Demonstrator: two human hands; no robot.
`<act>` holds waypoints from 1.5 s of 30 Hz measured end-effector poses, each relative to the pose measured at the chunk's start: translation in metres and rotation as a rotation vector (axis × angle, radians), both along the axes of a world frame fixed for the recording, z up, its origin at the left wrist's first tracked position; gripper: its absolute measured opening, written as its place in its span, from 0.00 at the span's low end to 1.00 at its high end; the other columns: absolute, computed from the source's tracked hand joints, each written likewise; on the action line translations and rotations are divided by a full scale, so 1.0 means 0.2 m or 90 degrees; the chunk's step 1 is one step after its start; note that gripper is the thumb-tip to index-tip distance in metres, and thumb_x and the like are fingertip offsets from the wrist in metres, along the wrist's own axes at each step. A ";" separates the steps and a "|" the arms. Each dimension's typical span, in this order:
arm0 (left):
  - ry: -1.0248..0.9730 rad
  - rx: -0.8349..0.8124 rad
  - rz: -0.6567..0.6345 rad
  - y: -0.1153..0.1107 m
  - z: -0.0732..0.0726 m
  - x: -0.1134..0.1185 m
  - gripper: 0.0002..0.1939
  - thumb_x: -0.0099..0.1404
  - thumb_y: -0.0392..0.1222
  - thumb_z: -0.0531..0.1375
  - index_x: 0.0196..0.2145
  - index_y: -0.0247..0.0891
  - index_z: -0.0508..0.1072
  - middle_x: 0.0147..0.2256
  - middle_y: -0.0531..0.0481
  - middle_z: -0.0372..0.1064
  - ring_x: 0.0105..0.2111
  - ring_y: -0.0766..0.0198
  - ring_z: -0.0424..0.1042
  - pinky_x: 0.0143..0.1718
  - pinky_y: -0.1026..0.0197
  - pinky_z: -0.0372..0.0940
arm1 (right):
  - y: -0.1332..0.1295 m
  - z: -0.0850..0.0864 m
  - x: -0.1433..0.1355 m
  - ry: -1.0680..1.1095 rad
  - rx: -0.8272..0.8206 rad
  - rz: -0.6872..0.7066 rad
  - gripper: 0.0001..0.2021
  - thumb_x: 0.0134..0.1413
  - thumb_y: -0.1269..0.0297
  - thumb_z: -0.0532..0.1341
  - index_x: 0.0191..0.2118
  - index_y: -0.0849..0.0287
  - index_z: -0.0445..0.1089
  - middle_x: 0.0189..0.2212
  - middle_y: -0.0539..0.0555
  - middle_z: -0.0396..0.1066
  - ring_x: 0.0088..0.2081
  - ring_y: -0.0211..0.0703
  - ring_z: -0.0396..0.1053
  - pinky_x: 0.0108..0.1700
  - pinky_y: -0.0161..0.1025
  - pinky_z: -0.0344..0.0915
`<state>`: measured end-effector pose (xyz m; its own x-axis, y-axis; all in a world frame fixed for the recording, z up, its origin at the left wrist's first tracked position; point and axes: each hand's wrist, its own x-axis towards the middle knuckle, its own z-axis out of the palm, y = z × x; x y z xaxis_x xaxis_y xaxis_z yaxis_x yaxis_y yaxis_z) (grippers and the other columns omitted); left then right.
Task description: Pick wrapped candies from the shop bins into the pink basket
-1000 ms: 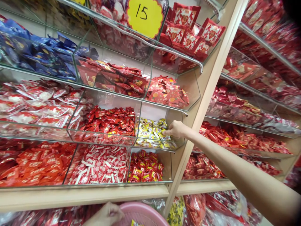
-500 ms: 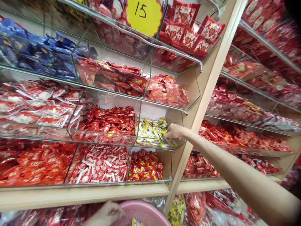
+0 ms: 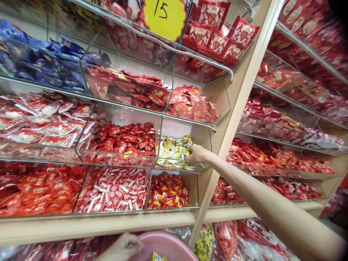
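Note:
My right hand (image 3: 198, 153) reaches into a shelf bin of small yellow-and-white wrapped candies (image 3: 174, 148). Its fingers are curled down against the right side of the pile, and whatever lies between them is hidden. Low in the view, my left hand (image 3: 126, 247) is closed on the rim of a pink plastic basket (image 3: 165, 237), which the bottom edge of the picture cuts off. One yellow candy packet (image 3: 159, 257) shows inside the basket.
Clear dividers and front panels bound the bins. Red candies (image 3: 130, 139) fill the left neighbour; red-and-yellow ones (image 3: 168, 192) lie below. A wooden upright (image 3: 241, 87) stands right of my hand's bin. Bagged sweets (image 3: 225, 235) sit beneath the shelves. A yellow price sign (image 3: 164, 18) hangs above.
My right hand has shifted slightly left, further over the yellow-and-white candies. My left hand and the basket stay where they were.

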<state>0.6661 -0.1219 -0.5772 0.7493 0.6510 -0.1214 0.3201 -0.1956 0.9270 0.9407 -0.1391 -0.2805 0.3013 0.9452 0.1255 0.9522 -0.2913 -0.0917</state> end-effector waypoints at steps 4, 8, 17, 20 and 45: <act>0.005 0.003 -0.019 -0.01 0.02 0.01 0.26 0.52 0.63 0.58 0.31 0.35 0.79 0.31 0.49 0.73 0.38 0.57 0.67 0.42 0.61 0.61 | -0.01 0.01 -0.01 0.061 -0.006 -0.006 0.04 0.42 0.68 0.62 0.27 0.62 0.67 0.20 0.53 0.69 0.22 0.41 0.68 0.25 0.35 0.64; 0.015 0.015 -0.015 -0.01 0.02 0.00 0.25 0.53 0.61 0.58 0.31 0.35 0.79 0.31 0.49 0.73 0.37 0.57 0.67 0.41 0.62 0.61 | -0.04 0.04 0.01 0.079 0.001 0.035 0.07 0.41 0.66 0.63 0.23 0.61 0.64 0.17 0.50 0.66 0.22 0.39 0.66 0.25 0.34 0.63; -0.003 0.025 -0.021 0.01 -0.02 0.01 0.18 0.55 0.52 0.58 0.29 0.33 0.78 0.27 0.51 0.72 0.32 0.61 0.66 0.37 0.64 0.59 | -0.08 0.12 0.13 0.223 -0.035 0.211 0.18 0.35 0.51 0.67 0.24 0.59 0.63 0.16 0.44 0.63 0.21 0.33 0.62 0.25 0.32 0.61; -0.004 0.027 -0.020 0.01 -0.02 0.01 0.19 0.56 0.52 0.57 0.30 0.33 0.78 0.28 0.50 0.73 0.33 0.61 0.66 0.37 0.64 0.59 | -0.08 0.10 0.14 0.234 -0.078 0.212 0.16 0.34 0.54 0.67 0.22 0.59 0.62 0.14 0.43 0.61 0.19 0.32 0.59 0.24 0.31 0.59; 0.017 0.017 -0.029 0.01 0.00 0.01 0.27 0.53 0.64 0.57 0.33 0.36 0.79 0.34 0.48 0.75 0.39 0.55 0.69 0.42 0.61 0.61 | -0.05 -0.03 0.10 0.299 0.067 0.297 0.15 0.41 0.55 0.64 0.31 0.62 0.68 0.20 0.44 0.59 0.22 0.31 0.52 0.25 0.32 0.51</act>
<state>0.6681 -0.1201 -0.5771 0.7748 0.6198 -0.1245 0.3349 -0.2353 0.9124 0.9600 -0.1488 -0.2861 -0.0914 0.9796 0.1788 0.8281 0.1745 -0.5327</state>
